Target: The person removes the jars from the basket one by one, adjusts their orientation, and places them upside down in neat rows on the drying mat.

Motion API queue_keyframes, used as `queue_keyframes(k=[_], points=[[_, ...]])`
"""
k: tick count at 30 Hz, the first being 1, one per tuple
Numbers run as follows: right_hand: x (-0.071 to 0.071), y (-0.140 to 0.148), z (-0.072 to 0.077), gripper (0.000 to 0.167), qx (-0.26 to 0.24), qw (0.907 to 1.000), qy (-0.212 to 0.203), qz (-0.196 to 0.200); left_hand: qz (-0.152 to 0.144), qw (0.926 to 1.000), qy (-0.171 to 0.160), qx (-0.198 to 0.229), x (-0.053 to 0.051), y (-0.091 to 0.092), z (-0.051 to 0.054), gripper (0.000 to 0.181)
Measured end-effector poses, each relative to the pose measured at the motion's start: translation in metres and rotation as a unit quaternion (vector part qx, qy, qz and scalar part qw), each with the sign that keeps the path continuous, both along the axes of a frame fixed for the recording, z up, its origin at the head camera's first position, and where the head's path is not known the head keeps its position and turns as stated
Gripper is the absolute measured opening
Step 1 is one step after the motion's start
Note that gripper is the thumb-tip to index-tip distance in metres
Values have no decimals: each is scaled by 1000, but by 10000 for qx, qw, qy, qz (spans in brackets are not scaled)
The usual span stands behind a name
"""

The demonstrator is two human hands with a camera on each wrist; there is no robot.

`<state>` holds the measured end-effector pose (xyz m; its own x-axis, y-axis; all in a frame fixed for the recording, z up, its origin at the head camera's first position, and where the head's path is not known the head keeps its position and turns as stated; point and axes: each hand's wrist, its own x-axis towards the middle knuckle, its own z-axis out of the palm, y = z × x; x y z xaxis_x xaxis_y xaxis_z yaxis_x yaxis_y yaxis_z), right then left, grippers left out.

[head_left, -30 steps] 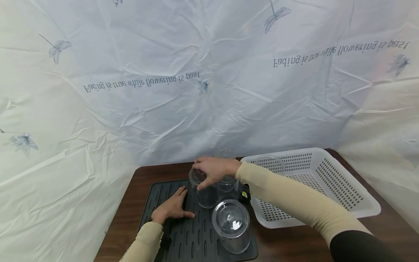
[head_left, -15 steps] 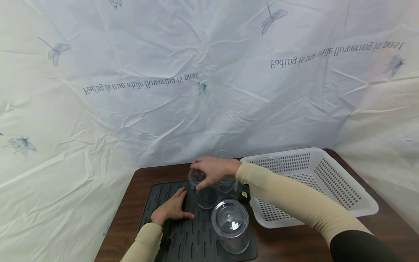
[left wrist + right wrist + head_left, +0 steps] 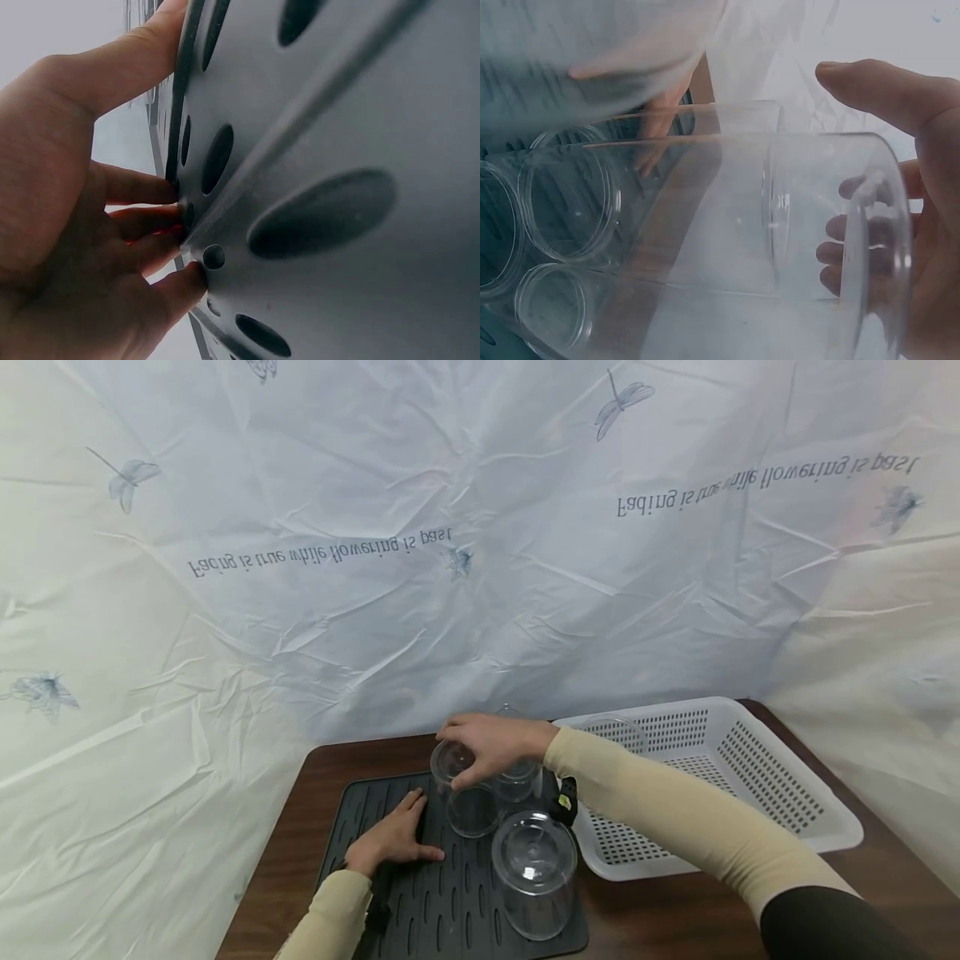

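My right hand (image 3: 495, 745) hovers with relaxed, spread fingers over a clear cylindrical jar (image 3: 447, 765), whose closed end faces up. In the right wrist view, the right-hand fingers (image 3: 889, 277) show through clear walls, and the thumb stands apart from them. Another clear jar (image 3: 519, 783) is partly hidden under the right wrist. Nearest the person, a larger clear jar (image 3: 536, 860) stands beside the forearm. My left hand (image 3: 396, 839) rests on the dark ribbed drying mat (image 3: 442, 918), fingers extended; its fingertips touch the mat in the left wrist view.
A white perforated basket (image 3: 840, 822) stands to the right on the brown table (image 3: 281, 868), with a clear round-rimmed item (image 3: 618, 727) inside. Behind the right hand, the top of another clear item (image 3: 507, 710) shows. A pale printed sheet (image 3: 525, 610) hangs behind the table.
My right hand has lifted very slightly above the jar, which stays in place. The top of the nearest jar has shifted a little to the right. The left hand has not moved.
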<state>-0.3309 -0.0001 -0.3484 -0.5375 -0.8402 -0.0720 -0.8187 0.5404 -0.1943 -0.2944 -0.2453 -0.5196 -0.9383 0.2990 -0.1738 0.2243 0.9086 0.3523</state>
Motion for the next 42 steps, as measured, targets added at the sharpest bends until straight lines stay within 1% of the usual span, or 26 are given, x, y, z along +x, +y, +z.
queue_keyframes(k=[6,10,15,20,26,31,38,42], points=[[0,8,2,76,-270,9996,79,74,-10,10000,-7,-29,-1,1,0,110],[1,15,4,76,-439,9989,128,41,-11,10000,-18,-36,-1,2,0,110],[1,25,9,76,-725,9973,96,47,17,10000,-14,-59,-1,2,-1,110],[0,38,10,78,-983,9952,7,-34,7,10000,16,-51,-1,1,-2,110],[1,56,12,81,-1446,9894,-67,-146,28,10000,26,-42,-1,2,-2,110],[0,72,13,83,-1773,9838,66,-264,22,10000,76,-51,-1,2,-2,110],[1,94,18,85,-2110,9756,237,-561,-68,9998,167,-78,-2,2,-5,111],[1,109,16,85,-2252,9709,308,-758,-75,9998,149,-67,-2,2,-5,111]])
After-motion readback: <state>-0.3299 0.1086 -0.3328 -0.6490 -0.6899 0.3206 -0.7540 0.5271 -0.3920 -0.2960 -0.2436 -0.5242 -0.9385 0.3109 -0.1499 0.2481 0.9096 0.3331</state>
